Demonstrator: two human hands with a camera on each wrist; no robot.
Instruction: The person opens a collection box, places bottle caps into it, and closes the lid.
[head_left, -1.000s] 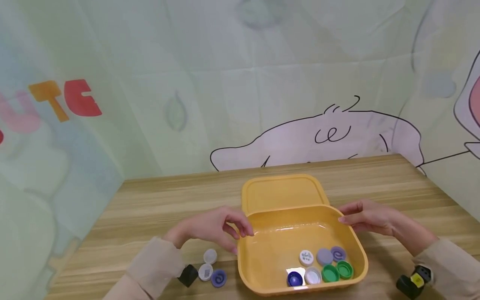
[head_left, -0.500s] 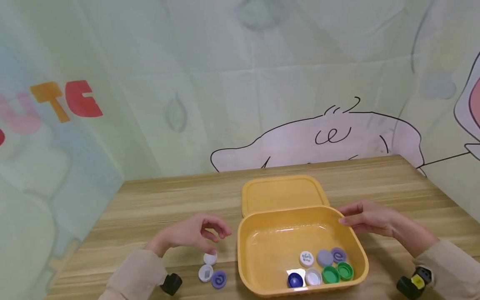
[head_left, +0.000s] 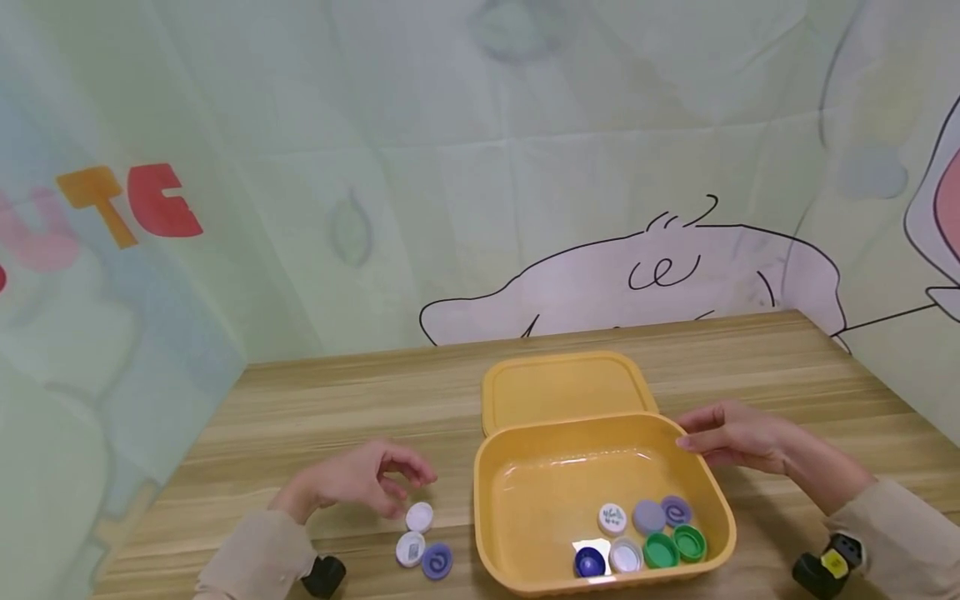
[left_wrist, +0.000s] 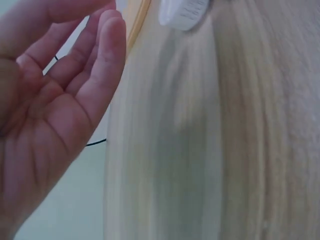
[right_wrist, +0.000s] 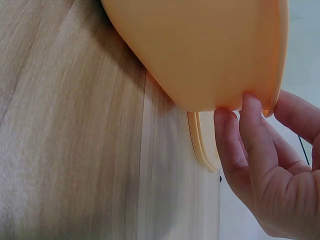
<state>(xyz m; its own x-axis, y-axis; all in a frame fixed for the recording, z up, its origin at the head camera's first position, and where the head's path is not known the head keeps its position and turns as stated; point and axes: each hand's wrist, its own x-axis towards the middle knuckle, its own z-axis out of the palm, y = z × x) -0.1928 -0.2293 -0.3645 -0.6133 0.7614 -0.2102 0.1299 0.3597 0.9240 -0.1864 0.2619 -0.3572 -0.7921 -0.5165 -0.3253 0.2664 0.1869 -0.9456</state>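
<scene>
My right hand (head_left: 738, 433) holds the yellow plastic box (head_left: 536, 500) at its far right corner, thumb at the rim and fingers against the outer wall (right_wrist: 200, 55). My left hand (head_left: 360, 479), fingers loosely bent and holding nothing, hovers left of the box. Its fingertips are beside a white bottle cap (head_left: 419, 517). Close to that cap lie another white cap (head_left: 410, 550) and a purple cap (head_left: 437, 562). Inside the box are several caps, among them a dark blue cap (head_left: 589, 562), a green cap (head_left: 661, 550) and a white cap with markings (head_left: 612, 519).
Behind the box lies its flat yellow lid (head_left: 566, 392) on the wooden table (head_left: 337, 400). A printed cloth backdrop (head_left: 375, 208) rises behind the table. Both wrists carry black devices, such as the right wrist camera (head_left: 828, 567).
The left hand has moved left and down from the box's left rim to beside the white caps. The right hand has stayed at the box corner. The caps stay in place.
</scene>
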